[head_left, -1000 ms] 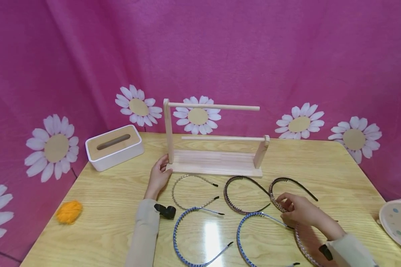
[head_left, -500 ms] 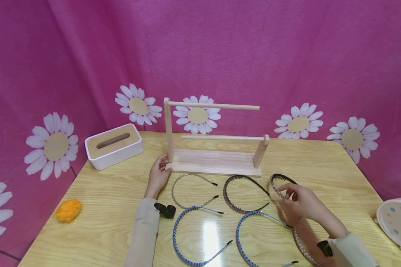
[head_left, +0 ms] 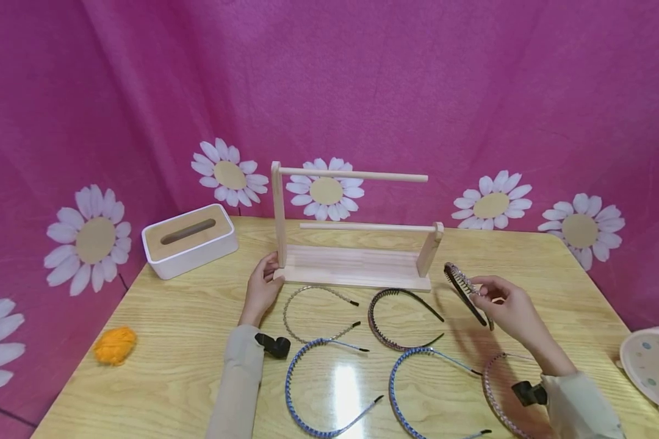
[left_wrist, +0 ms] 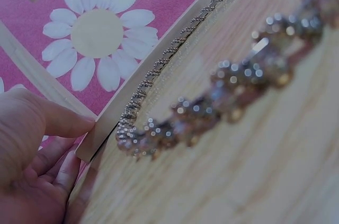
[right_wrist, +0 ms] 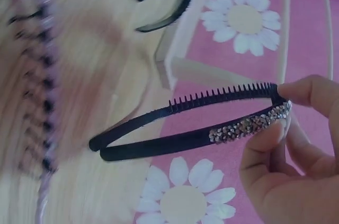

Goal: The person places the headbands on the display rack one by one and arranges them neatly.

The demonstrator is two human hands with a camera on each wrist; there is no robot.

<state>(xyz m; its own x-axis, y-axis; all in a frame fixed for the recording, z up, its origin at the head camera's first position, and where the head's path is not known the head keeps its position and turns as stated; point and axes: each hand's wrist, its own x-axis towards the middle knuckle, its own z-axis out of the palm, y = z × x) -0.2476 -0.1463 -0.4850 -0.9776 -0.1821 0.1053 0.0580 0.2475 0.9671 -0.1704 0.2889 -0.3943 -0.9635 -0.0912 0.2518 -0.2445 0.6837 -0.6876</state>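
My right hand [head_left: 513,310] pinches a black toothed headband [right_wrist: 159,149], its crown covered in sparkling stones. That headband is raised off the table, its two ends pointing down in the head view. At the rack's left end, my left hand [head_left: 262,292] grips the corner of the base, thumb on top. The wooden rack [head_left: 357,268] has a tall left post with an upper rod [head_left: 357,175] and a short right post with a lower rod [head_left: 368,227]. In front of it lie a thin beaded headband [head_left: 285,314] and another black toothed headband [head_left: 372,323].
Two blue wrapped headbands, a left one [head_left: 289,390] and a right one [head_left: 393,390], lie nearer the front. A pink headband [head_left: 489,390] lies below my right wrist. Around them are a tissue box [head_left: 192,261], an orange yarn ball [head_left: 115,346] and a clock [head_left: 650,366].
My right hand has lifted the stone-covered black headband off the table and turned it so its ends point downward. The left hand stays at the rack's base.
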